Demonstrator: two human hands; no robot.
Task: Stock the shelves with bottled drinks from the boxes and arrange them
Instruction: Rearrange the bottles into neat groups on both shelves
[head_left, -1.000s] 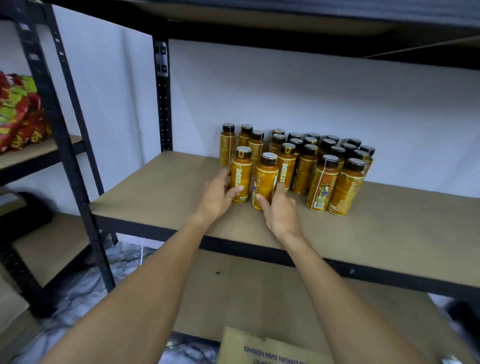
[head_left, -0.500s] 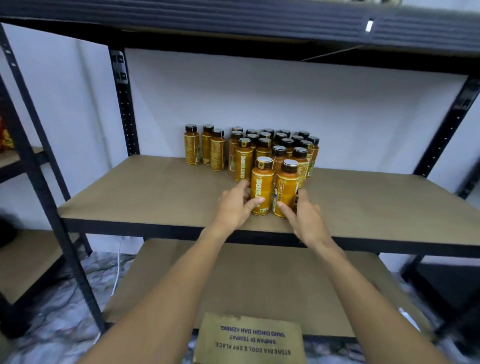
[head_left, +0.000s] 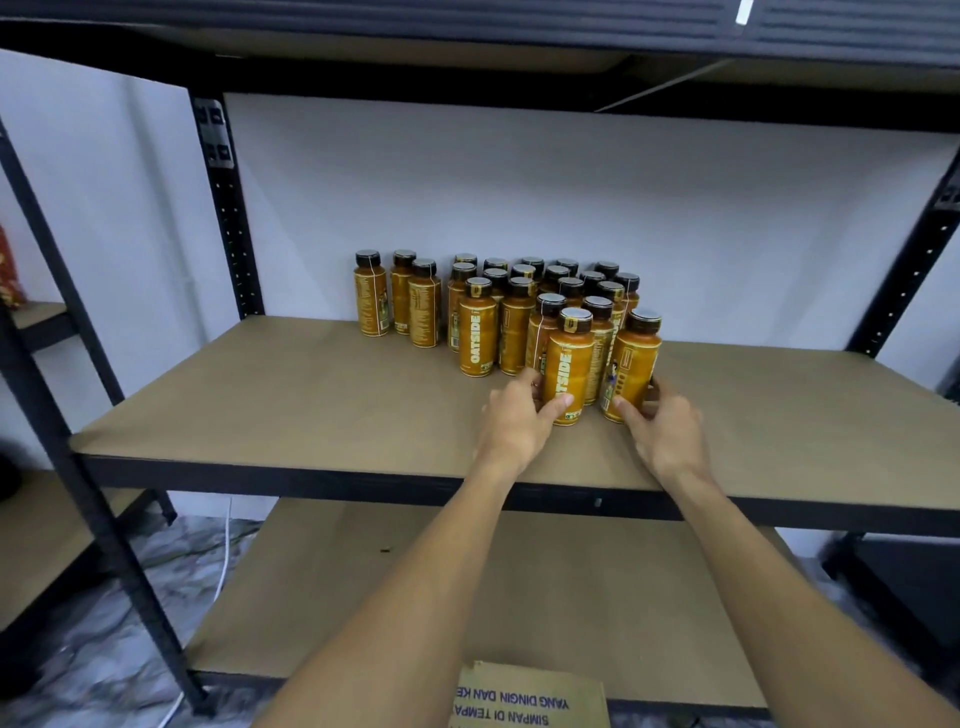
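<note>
Fingers (head_left: 563, 401) of left hand (head_left: 519, 423) and right hand (head_left: 667, 434) each grip a front bottle (head_left: 571, 358); shoving toward twelve o'clock could topple the cluster (head_left: 519, 317).

Head view — close, facing shelf (head_left: 311, 395)

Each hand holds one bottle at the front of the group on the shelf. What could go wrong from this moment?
1. The left hand and right hand have their grip low, near the base. The left bottle and right bottle are tall and narrow, so a push could tip them.
2. The pack behind stands tight, so one tipped bottle may knock down others.
3. A bottle falling forward could roll off the shelf.
</note>
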